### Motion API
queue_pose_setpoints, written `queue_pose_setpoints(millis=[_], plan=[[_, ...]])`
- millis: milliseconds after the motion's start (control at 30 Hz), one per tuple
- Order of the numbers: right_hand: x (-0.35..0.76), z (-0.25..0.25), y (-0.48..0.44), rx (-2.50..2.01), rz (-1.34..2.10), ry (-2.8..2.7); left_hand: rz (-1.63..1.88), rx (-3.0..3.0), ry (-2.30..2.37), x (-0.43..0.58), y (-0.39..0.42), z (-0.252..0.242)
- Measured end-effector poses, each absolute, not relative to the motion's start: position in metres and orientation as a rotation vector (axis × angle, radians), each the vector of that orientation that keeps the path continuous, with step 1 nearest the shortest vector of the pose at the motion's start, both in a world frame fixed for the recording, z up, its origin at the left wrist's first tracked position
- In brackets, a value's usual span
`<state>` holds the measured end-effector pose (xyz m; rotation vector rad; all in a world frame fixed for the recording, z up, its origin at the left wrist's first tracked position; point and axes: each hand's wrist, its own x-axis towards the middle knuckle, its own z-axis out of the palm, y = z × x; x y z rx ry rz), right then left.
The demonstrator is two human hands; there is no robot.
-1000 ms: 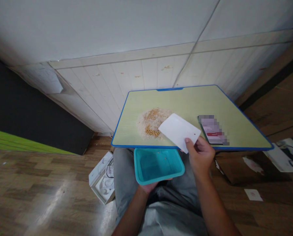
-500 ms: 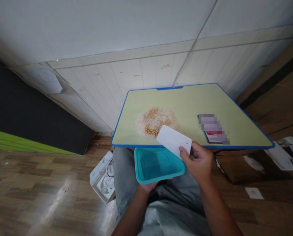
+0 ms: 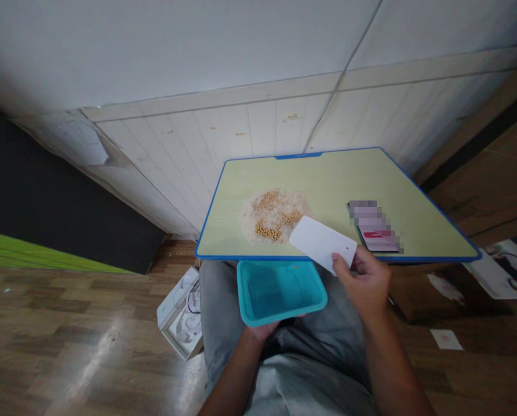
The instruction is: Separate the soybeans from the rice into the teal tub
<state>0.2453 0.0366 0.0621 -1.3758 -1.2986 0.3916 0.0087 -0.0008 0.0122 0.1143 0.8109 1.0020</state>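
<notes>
The right hand (image 3: 366, 280) pinches a white card (image 3: 321, 244) between thumb and fingers at its near right end. The pile of pale grains and yellow beans (image 3: 269, 222) lies on the surface (image 3: 336, 182), left and far of those fingers, just beyond the card's left end. Under the teal tub (image 3: 284, 315), near the surface's edge, sits the left hand (image 3: 262, 331); its mostly hidden fingers' grip cannot be told.
</notes>
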Motion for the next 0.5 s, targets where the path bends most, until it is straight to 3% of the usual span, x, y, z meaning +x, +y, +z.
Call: queue_pose_setpoints(millis=[500], plan=[[0.215,0.077,0.036,-1.398,0.250,-1.307,1.022,0.123,0.742,0.009,-0.001,0.000]])
